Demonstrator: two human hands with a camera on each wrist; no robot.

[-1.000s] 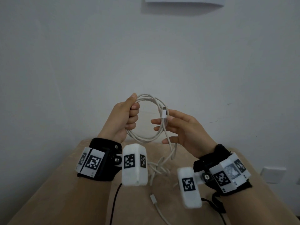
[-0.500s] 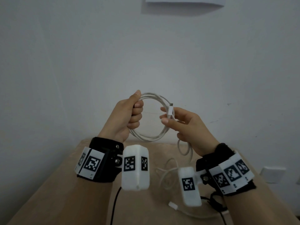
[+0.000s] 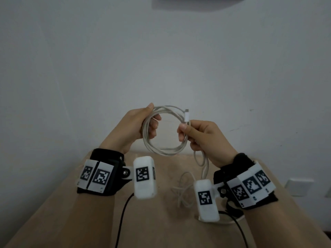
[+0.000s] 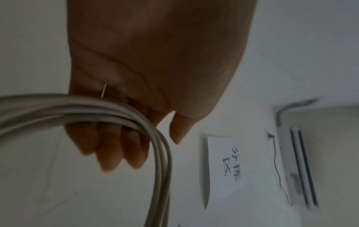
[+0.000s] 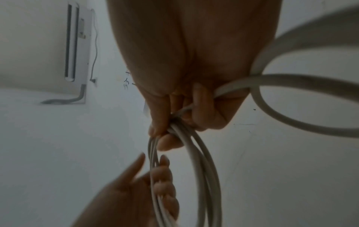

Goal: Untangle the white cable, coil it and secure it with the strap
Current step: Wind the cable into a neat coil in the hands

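The white cable (image 3: 166, 151) forms a round coil held up in front of the wall. My left hand (image 3: 143, 124) grips the coil's left side, fingers curled round the strands (image 4: 124, 110). My right hand (image 3: 195, 133) pinches the right side of the coil (image 5: 180, 127) between thumb and fingers, with the white plug end (image 3: 186, 116) sticking up above the thumb. From the right hand a loose tail (image 3: 204, 163) drops to a small tangle (image 3: 182, 192) on the beige table (image 3: 71, 221). No strap shows in any view.
A black lead (image 3: 123, 217) runs across the table below my left wrist, another black lead (image 3: 238, 228) below the right. A wall socket (image 3: 298, 187) sits low on the right. A paper sign (image 4: 225, 162) and an air conditioner (image 4: 295, 164) hang on the wall.
The right hand has drawn more cable up into the coil and closed its thumb and fingers on the strands. The loose tangle on the table has shrunk, and the plug now stands higher.
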